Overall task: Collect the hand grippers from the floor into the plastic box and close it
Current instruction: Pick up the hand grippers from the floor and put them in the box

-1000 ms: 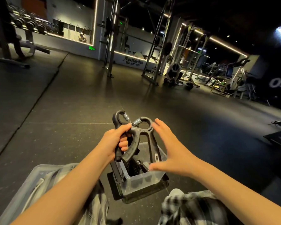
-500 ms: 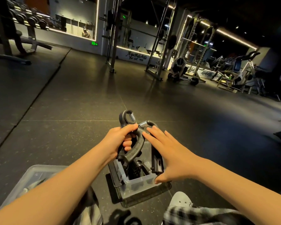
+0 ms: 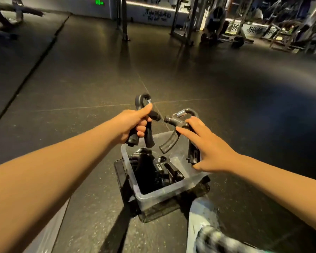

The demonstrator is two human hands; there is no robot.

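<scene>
Lower left: translucent panel (image 3: pixel 44 234) cut by frame edge, identity unclear. Stowed grippers (image 3: pixel 150 168) in box dark, tangled; count unreadable. Lower right: plaid fabric (image 3: pixel 217 238) blurred.

Box (image 3: pixel 153 195): clear plastic, rectangular, lid off, on speckled rubber floor (image 3: pixel 80 79), lower centre.

Left hand (image 3: pixel 133 125) clenched round both handles of gripper A (image 3: pixel 140 99), black, steel spring, above box's far-left corner. Right hand (image 3: pixel 212 152) grasps straight handle of gripper B (image 3: pixel 169 143) over box's right side, forefinger extended.

light: dim, dark rubber floor (image 3: pixel 190 70) | source: LED strips (image 3: pixel 153 6) at 12 o'clock, soft sheen on floor below | shadow: black from plastic box (image 3: pixel 153 196) toward 7 o'clock | blur: plaid leg (image 3: pixel 223 240) at 5 o'clock, gym machines (image 3: pixel 281 35) at 2 o'clock smeared | edges: wide-angle bowing
</scene>
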